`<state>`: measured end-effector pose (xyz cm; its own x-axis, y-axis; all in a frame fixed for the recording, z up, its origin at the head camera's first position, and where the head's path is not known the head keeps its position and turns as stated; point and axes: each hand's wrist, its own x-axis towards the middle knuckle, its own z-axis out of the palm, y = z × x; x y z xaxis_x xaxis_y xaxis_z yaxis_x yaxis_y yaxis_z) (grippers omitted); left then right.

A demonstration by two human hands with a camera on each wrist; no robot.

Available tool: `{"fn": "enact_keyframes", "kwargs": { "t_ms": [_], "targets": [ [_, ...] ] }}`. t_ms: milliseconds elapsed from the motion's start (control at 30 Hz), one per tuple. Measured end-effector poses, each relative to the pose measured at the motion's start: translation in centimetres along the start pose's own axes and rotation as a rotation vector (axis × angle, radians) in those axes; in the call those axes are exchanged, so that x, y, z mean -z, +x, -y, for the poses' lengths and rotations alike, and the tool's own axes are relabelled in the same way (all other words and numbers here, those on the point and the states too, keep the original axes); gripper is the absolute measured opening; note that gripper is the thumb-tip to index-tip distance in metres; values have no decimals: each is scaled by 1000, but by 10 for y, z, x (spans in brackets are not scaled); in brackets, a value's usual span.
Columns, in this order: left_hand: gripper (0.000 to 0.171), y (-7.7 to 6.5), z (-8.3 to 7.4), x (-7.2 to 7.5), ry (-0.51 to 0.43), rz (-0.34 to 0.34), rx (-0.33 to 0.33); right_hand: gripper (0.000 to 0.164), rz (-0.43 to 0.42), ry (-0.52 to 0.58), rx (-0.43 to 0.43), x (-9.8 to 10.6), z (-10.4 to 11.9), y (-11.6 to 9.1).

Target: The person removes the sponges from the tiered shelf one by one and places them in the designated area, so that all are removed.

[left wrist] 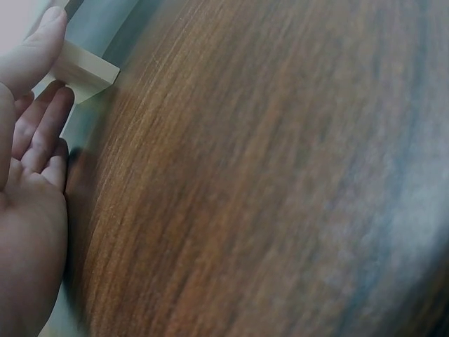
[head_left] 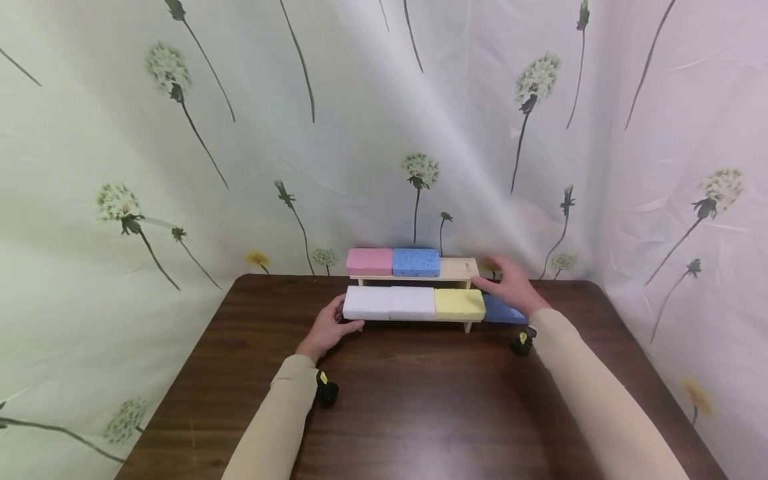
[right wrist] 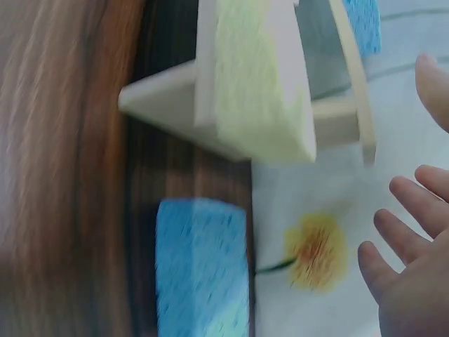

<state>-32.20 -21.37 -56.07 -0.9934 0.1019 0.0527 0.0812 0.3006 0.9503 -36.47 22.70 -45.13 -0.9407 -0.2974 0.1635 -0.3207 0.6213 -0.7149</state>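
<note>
At the left end of the front wooden stand (head_left: 469, 327) is my left hand (head_left: 325, 328), its thumb in front and its fingers round the end. In the left wrist view the left hand (left wrist: 35, 161) holds the stand by its leg (left wrist: 88, 70). Two white sponges (head_left: 367, 303) and a yellow sponge (head_left: 459, 304) lie in a row on that stand. My right hand (head_left: 510, 285) hovers by the right end of the rear wooden stand (head_left: 456, 268), fingers spread and holding nothing. A pink sponge (head_left: 369, 261) and a speckled blue sponge (head_left: 416, 263) lie on the rear stand.
Another blue sponge (head_left: 503, 310) lies on the dark wooden table (head_left: 408, 400), right of the front stand and partly under the right hand. A pale curtain (head_left: 360, 133) with dandelion prints hangs behind the table and along both sides.
</note>
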Motion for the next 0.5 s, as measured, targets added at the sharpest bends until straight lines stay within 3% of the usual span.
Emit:
{"fn": "enact_keyframes", "kwargs": {
  "t_ms": [500],
  "targets": [
    [80, -1, 5, -2, -11, -7, -15, 81, 18, 50, 22, -36, 32, 21]
  ]
}}
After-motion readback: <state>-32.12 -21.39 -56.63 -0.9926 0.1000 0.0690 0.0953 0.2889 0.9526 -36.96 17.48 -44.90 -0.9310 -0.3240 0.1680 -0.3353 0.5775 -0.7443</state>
